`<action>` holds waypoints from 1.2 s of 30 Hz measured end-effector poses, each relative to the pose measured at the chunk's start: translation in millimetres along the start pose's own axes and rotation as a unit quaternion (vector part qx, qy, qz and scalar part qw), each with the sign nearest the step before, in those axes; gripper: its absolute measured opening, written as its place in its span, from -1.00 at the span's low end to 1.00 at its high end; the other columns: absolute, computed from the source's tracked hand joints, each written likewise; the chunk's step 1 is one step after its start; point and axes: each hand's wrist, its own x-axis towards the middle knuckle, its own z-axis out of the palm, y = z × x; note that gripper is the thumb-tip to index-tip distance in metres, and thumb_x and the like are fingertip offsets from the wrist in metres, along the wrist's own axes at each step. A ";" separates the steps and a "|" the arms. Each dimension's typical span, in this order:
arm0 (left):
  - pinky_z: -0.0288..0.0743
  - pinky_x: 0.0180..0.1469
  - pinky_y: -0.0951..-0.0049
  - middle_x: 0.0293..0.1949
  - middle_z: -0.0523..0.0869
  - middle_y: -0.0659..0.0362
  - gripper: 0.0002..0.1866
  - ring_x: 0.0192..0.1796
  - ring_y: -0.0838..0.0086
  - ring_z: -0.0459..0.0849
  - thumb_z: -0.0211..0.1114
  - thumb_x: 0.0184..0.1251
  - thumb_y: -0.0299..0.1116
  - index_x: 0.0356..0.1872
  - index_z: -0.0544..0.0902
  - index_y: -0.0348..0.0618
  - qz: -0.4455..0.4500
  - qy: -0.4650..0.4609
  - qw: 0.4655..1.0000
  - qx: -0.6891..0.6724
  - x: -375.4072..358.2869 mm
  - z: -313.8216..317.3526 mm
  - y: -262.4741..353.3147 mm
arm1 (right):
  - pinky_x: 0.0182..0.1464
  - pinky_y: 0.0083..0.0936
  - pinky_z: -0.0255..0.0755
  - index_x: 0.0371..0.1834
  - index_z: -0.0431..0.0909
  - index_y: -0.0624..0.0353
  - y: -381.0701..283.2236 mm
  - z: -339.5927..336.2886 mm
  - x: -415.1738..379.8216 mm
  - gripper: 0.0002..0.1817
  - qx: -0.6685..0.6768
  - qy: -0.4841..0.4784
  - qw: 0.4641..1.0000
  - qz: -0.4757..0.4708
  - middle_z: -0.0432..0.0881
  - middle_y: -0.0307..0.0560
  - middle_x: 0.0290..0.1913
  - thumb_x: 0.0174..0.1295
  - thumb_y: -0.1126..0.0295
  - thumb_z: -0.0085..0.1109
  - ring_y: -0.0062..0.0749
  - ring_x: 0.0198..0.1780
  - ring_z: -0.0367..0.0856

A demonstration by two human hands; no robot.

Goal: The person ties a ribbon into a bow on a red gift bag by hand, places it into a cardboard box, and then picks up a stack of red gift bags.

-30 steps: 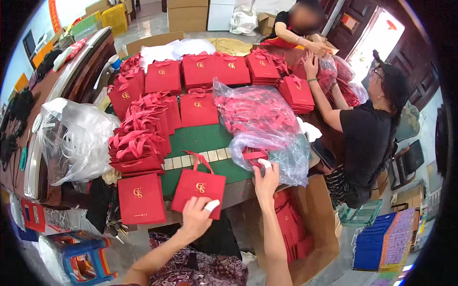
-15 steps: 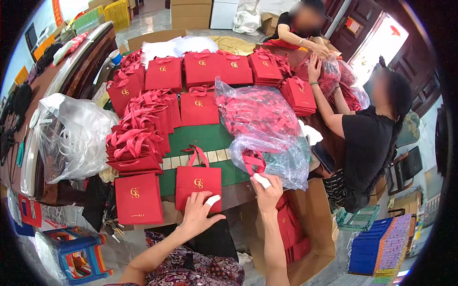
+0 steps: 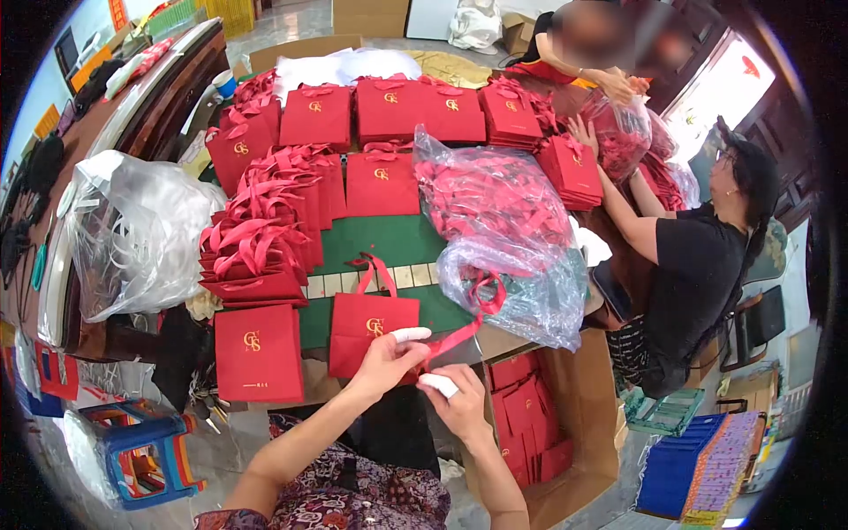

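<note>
My left hand [image 3: 389, 363] and my right hand [image 3: 457, 399] are close together at the table's front edge, both pinching a red ribbon [image 3: 461, 336]. The ribbon runs up to the opening of a clear plastic bag [image 3: 521, 283] packed with more red ribbons. White wraps cover a finger on each hand. Just behind my left hand a red paper bag [image 3: 358, 322] with a gold logo lies on the table, one ribbon handle looped at its top. To its left is a stack of red paper bags without visible handles [image 3: 256, 353].
Finished-looking red bags with handles [image 3: 382, 184] stand in rows along the table. A cardboard box [image 3: 579, 424] with red bags sits below, right. A plastic bag of white material [image 3: 146, 234] lies left. Two people work at the right, one in a black shirt [image 3: 702, 265]. Stools [image 3: 146, 455] stand lower left.
My right hand has drawn a ribbon out of the plastic bag toward me. My left hand has left the paper bag's front and moved right to the ribbon. The view has shifted slightly.
</note>
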 end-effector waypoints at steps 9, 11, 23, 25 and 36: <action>0.57 -0.08 0.57 -0.19 0.73 0.20 -0.79 -0.16 0.62 0.68 0.31 0.36 -0.61 -0.02 0.60 -0.28 0.091 0.043 0.995 0.026 -17.7 5.6 -15.4 | -0.04 -0.55 0.53 -0.05 0.64 0.30 3.2 18.7 6.9 -0.83 0.289 0.084 0.894 0.332 0.72 -0.13 -0.12 0.37 0.46 0.26 -0.56 -0.12 0.64; 0.57 -0.06 0.57 -0.17 0.73 0.21 -0.79 -0.14 0.62 0.69 0.29 0.38 -0.59 0.00 0.59 -0.28 0.100 0.038 0.993 0.049 -17.4 5.7 -26.4 | -0.02 -0.58 0.53 -0.02 0.64 0.30 5.6 25.2 12.3 -0.82 0.335 0.075 0.880 0.328 0.72 -0.15 -0.11 0.36 0.49 0.26 -0.59 -0.10 0.64; 0.30 0.23 0.03 0.11 0.56 -0.03 -0.50 0.21 0.02 0.44 0.41 0.11 -0.44 0.13 0.60 -0.29 0.283 0.220 0.691 0.628 12.1 -33.2 28.3 | -0.18 -0.35 0.52 -0.10 0.68 0.20 3.6 27.2 58.7 -0.81 0.109 -0.029 0.949 0.295 0.72 0.05 -0.24 0.31 0.35 0.29 -0.15 -0.26 0.70; 0.27 0.23 0.01 0.09 0.56 -0.02 -0.53 0.21 0.05 0.43 0.41 0.11 -0.43 0.10 0.61 -0.29 0.261 0.222 0.697 0.630 13.4 -30.7 29.2 | -0.19 -0.30 0.51 -0.11 0.68 0.19 10.0 35.4 62.8 -0.82 0.081 -0.021 0.965 0.248 0.71 0.05 -0.26 0.30 0.37 0.28 -0.11 -0.27 0.67; 0.26 0.11 0.11 -0.16 0.66 0.06 -0.59 0.05 0.14 0.51 0.45 0.07 -0.41 0.00 0.64 -0.17 0.236 0.191 0.745 0.594 -0.4 -22.5 31.6 | -0.31 -0.43 0.48 -0.27 0.68 0.21 7.4 44.6 73.1 -0.89 0.054 -0.029 0.970 0.236 0.65 -0.04 -0.45 0.16 0.45 0.34 -0.30 -0.44 0.64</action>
